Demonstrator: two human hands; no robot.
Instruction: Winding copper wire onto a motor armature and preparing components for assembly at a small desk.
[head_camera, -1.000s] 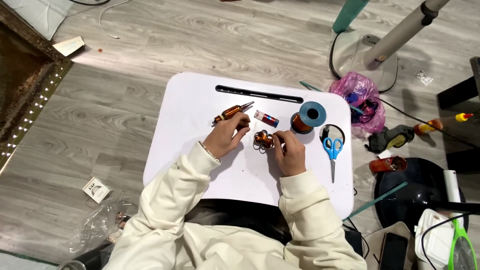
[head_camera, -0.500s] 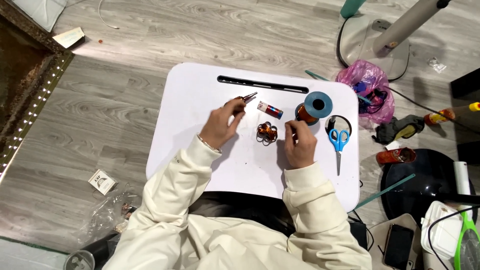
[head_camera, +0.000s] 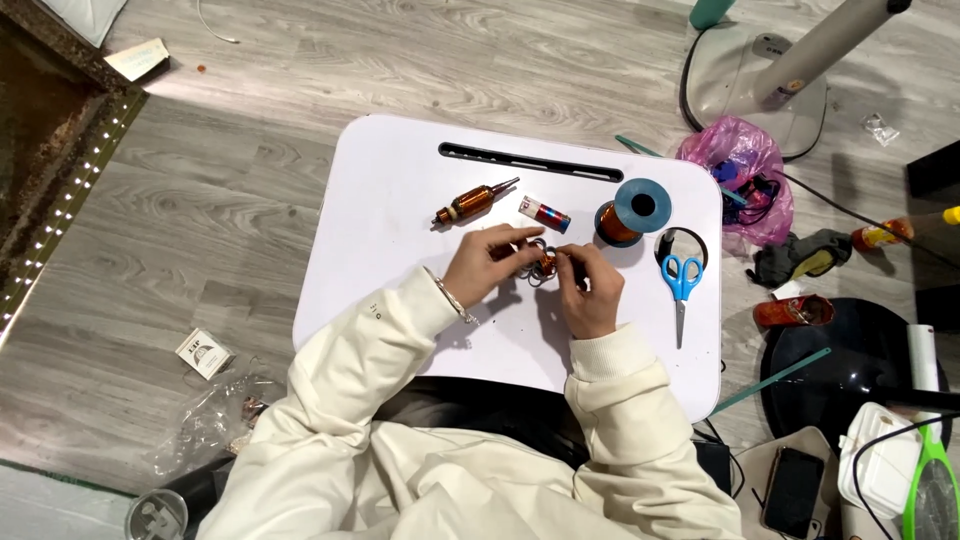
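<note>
On a white lap table (head_camera: 400, 220), my left hand (head_camera: 488, 262) and my right hand (head_camera: 590, 288) meet over a small copper wire coil with loose wire loops (head_camera: 541, 266). Both hands pinch it between fingertips. Just beyond the hands lie an amber-brown tool with a metal tip (head_camera: 468, 203) and a small red, white and blue cylinder (head_camera: 545, 213). A blue spool of copper wire (head_camera: 630, 209) stands to the right of them.
Blue-handled scissors (head_camera: 682, 283) lie on the table's right side beside a black ring (head_camera: 683, 243). A pink plastic bag (head_camera: 742, 165), a fan base (head_camera: 752, 75), a phone (head_camera: 792, 490) and clutter lie on the floor at right. A small box (head_camera: 203, 352) lies at left.
My left hand let go of the amber-brown tool, which now lies on the table, and moved right to join my right hand on the coil.
</note>
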